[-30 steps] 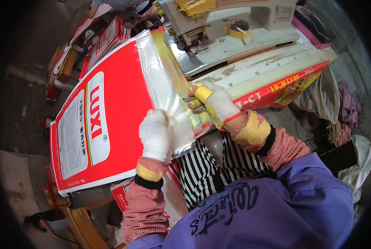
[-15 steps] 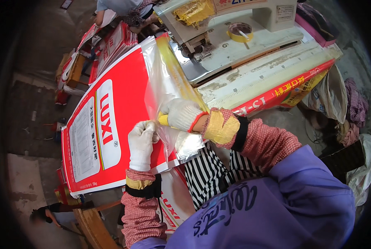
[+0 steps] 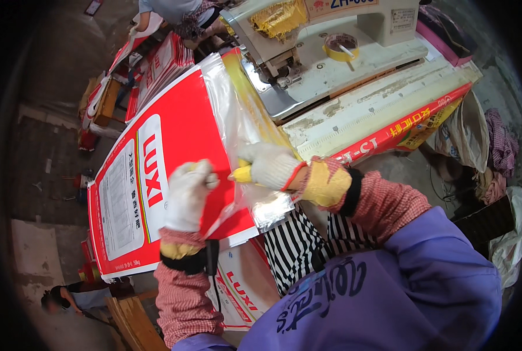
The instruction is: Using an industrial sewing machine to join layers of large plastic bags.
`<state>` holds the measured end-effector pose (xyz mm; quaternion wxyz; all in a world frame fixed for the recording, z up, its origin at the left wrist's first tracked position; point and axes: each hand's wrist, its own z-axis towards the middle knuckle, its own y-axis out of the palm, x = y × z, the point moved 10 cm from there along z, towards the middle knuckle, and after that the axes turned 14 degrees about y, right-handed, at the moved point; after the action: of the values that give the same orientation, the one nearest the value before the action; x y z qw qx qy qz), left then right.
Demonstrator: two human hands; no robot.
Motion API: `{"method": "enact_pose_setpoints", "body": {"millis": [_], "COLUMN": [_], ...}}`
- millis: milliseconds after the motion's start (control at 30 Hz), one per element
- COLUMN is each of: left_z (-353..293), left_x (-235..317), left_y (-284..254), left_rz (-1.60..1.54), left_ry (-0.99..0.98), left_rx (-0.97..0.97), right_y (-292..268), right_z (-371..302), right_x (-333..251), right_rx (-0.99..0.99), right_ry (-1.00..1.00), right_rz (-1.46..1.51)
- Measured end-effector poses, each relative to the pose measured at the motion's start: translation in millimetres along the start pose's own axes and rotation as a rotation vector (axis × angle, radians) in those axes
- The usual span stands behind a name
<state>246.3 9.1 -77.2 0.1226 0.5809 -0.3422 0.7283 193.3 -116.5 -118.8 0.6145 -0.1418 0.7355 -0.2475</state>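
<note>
A stack of red-and-white woven bags point(image 3: 208, 131) lies in front of me, with a clear plastic liner point(image 3: 226, 99) sticking out at the open end. My right hand point(image 3: 270, 165), in a white glove with yellow finger covers, is closed on the liner's crumpled film. My left hand point(image 3: 188, 196), also in a white glove, is curled over the red face of the top bag. Motion blurs it, and what its fingers pinch is hidden. Between the hands, a fold of red and clear film runs near the bag's lower edge.
A white industrial sewing machine point(image 3: 331, 76) stands beyond my right hand, a roll of yellow tape point(image 3: 341, 47) on its bed. More bags point(image 3: 166, 61) are piled at the far left, near another person point(image 3: 173, 11). A wooden stool point(image 3: 133, 322) is at lower left.
My left hand has moved left and slightly up, away from my right hand. The right hand has shifted a little right with the liner, and the gap between them is wider.
</note>
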Motion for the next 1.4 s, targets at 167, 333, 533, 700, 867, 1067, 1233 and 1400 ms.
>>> {"method": "enact_pose_setpoints", "body": {"millis": [167,333,533,700,867,1067,1233,1400], "left_z": [-12.3,-4.0,-29.0,-63.4,-85.7,-21.5,40.5,72.5], "left_x": [0.3,-16.4,-21.8,-8.4,24.3,47.7,8.6,-28.4], "left_y": [-76.6,22.3,40.4,61.2,65.7,35.0,-2.9,-15.2], "left_rz": [-0.455,-0.315,-0.185,-0.125,-0.058,0.252,0.306,0.136], "left_ry": [0.057,-0.289,-0.175,-0.285,-0.424,-0.214,-0.131,-0.165], "left_rx": [0.421,0.075,-0.006,-0.254,-0.388,-0.396,-0.284,-0.149], "right_y": [-10.9,-0.8,-2.3,24.1,-6.7,1.0,6.0,-41.0], "right_z": [-4.8,-1.0,-14.0,22.4,44.1,118.6,119.5,82.4], "right_x": [17.7,2.0,33.4,69.2,40.6,39.7,26.9,4.1], "right_rx": [0.02,0.052,-0.185,-0.396,-0.276,0.085,0.026,0.239], "right_ry": [0.14,0.044,0.156,0.442,0.563,0.042,0.122,0.149], "right_rz": [-0.151,0.118,-0.074,0.351,0.068,-0.682,-0.597,-0.105]}}
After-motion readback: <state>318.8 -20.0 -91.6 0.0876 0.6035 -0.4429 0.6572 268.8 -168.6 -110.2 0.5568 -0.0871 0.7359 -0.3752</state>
